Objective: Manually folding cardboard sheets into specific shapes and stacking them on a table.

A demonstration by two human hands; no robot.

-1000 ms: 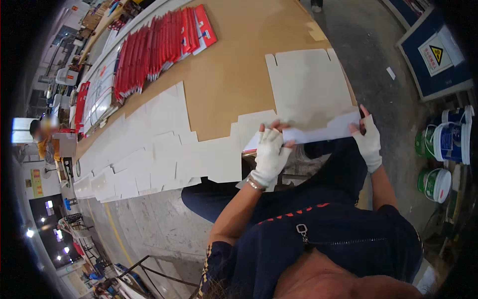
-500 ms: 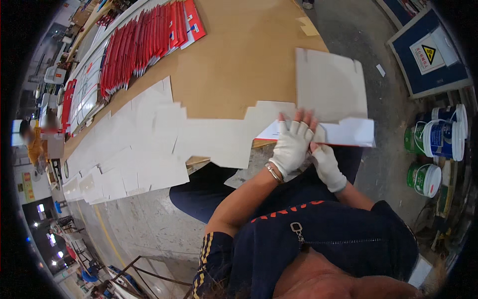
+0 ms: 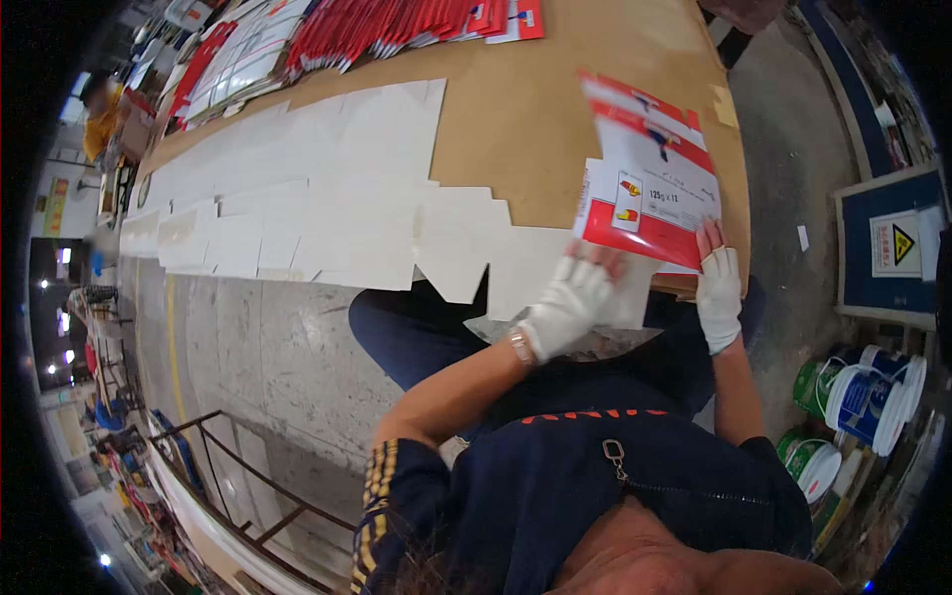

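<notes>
A flat carton blank [image 3: 650, 174], printed red and white, lies tilted on the near right part of the brown table [image 3: 526, 129]. My right hand [image 3: 719, 288], in a white fingerless glove, grips its near edge. My left hand [image 3: 570, 302], gloved the same way, lies flat with fingers spread on a white carton blank [image 3: 516, 268] by the printed blank's near left corner; it is blurred by motion. A long row of overlapping white blanks [image 3: 327, 188] runs off to the left along the table's near edge.
Stacks of red printed cartons [image 3: 397, 25] line the table's far side. Paint buckets [image 3: 863, 397] and a blue board with a yellow warning sign [image 3: 888, 248] stand on the floor at right. A metal railing [image 3: 228, 466] is at lower left. Another person in yellow [image 3: 99, 119] is far left.
The blank held white side up at the table edge has been turned over and now shows its red print. My hands have moved apart, and the view has shifted closer to the table.
</notes>
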